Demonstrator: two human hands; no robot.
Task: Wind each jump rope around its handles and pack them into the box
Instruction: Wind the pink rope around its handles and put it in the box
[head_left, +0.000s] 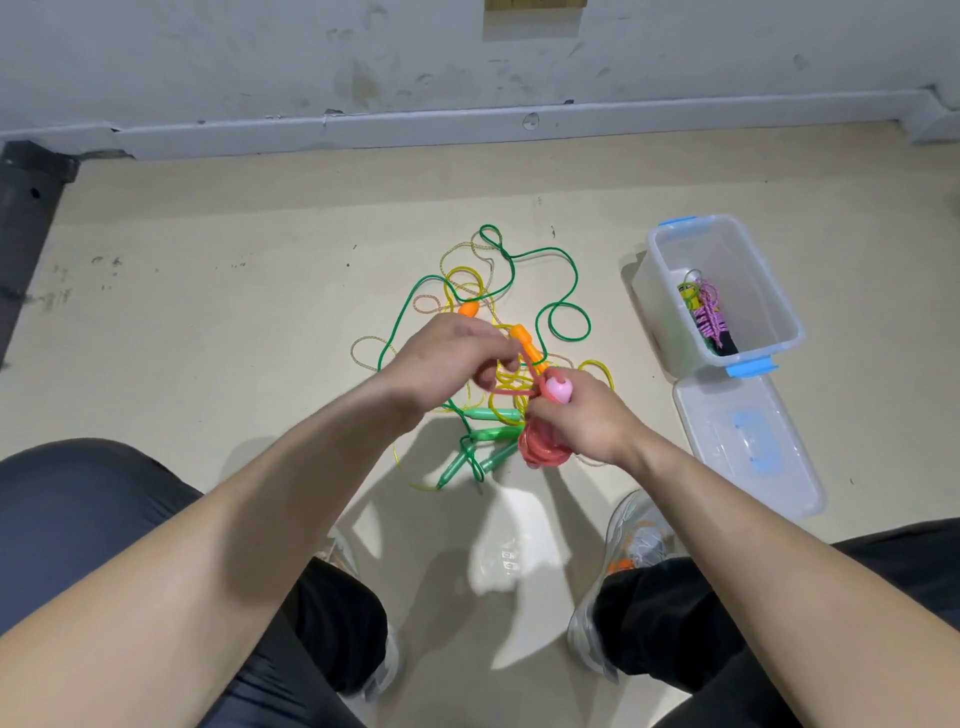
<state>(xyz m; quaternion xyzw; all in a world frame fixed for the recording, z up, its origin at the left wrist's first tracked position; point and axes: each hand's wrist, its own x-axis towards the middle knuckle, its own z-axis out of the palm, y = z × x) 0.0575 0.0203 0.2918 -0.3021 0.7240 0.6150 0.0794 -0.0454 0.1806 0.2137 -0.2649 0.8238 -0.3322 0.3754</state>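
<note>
Pinching red rope (513, 393) (handles (558, 391) gripped).

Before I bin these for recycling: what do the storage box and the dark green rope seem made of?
Storage box: translucent plastic, smooth, slightly glossy; its cloudy walls let light through. Dark green rope: probably PVC-like plastic cord, shiny, lying in springy loops.

Bright, even indoor light falls from above and throws several soft, overlapping shadows of the person onto the pale floor (208, 312), with bright patches between them. The left hand (441, 358) and the pink jump rope (540, 448) it pinches are smeared by motion blur, while the surroundings are fairly sharp. Wide-angle distortion bows the baseboard (467, 122) and stretches the forearms (182, 597) at the lower corners.
</note>
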